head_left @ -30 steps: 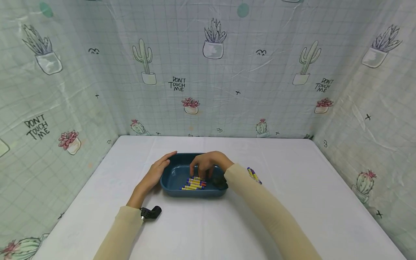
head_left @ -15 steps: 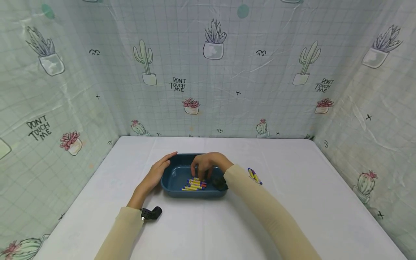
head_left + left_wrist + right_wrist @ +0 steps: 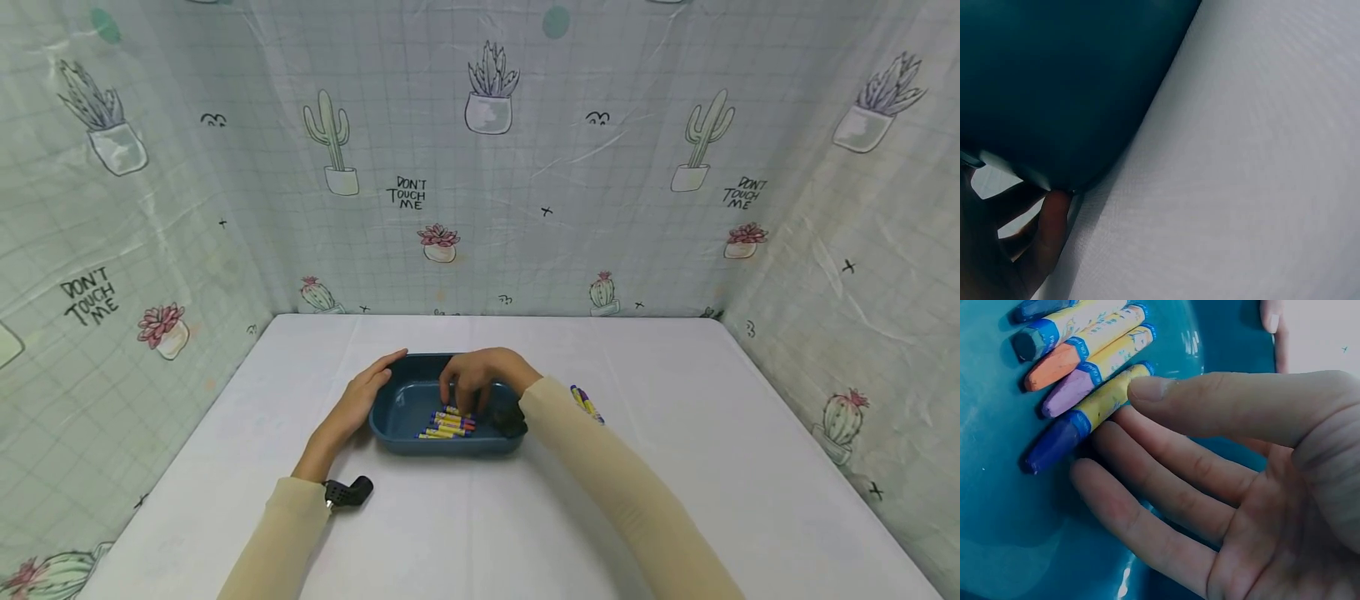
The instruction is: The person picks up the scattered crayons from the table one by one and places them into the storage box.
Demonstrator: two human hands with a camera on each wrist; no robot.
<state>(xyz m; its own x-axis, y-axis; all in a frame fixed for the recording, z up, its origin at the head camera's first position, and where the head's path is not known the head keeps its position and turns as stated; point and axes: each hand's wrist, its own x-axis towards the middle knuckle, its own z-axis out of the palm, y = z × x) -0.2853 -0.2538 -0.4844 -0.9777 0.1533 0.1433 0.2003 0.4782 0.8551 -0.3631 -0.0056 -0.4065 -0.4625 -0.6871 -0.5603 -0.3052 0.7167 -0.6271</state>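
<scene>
In the head view a dark blue tray sits on the white table, with a row of several yellow-wrapped crayons lying in it. My left hand holds the tray's left end, its fingers against the outer wall in the left wrist view. Inside the tray, my right hand is at the far end of the row. Its thumb overlaps the end of a dark blue crayon, and fingertips meet that crayon's side. Beside it lie a purple crayon and an orange crayon.
More crayons lie together on the table, right of the tray and past the right forearm. Black wrist cameras show at the left wrist and by the tray's right end. A cactus-print curtain stands around the back and sides.
Hardly anything differs. Both hands keep their places on and in the tray, and the crayons stay in their row; the head view shifts slightly.
</scene>
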